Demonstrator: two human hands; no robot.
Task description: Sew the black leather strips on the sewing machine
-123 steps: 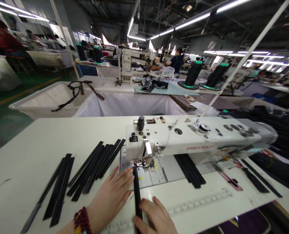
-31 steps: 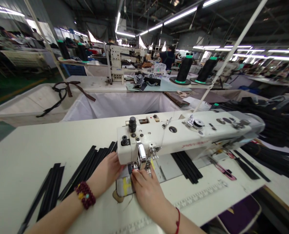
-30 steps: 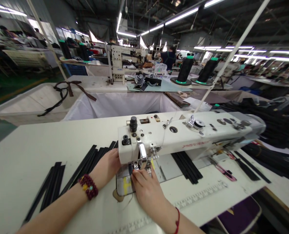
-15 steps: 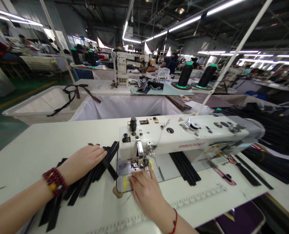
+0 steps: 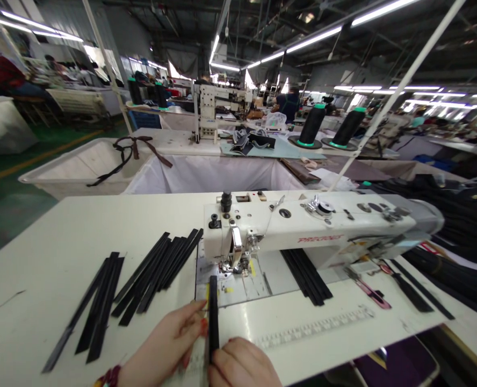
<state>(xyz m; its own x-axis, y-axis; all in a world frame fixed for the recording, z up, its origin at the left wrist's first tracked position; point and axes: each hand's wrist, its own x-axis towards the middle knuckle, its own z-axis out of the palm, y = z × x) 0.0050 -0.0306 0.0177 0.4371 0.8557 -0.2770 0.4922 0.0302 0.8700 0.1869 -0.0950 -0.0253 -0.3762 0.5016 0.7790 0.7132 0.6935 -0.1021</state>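
A narrow black strip (image 5: 213, 317) stands lengthwise before me, its far end at the front of the sewing machine's needle area (image 5: 232, 264). My right hand (image 5: 244, 365) is closed around the strip's near end, fingers curled over it. Just left of the strip is my left hand (image 5: 174, 338), its bent fingers apart and their tips close to the strip's edge; whether they touch it is unclear. The white sewing machine (image 5: 270, 231) has its presser foot over a metal plate (image 5: 258, 287). Left of it lies a pile of black strips (image 5: 158, 279).
A smaller group of black strips (image 5: 101, 309) lies further left. More strips (image 5: 308, 279) rest under the machine arm. A printed ruler scale (image 5: 315, 326), pink-handled snips (image 5: 369, 290) and a dark-handled tool (image 5: 407, 290) are at right. Bins (image 5: 73, 166) stand behind the table.
My left hand has moved from the pile of strips toward me and right. My right hand has drawn back from the needle area and now holds a black strip.
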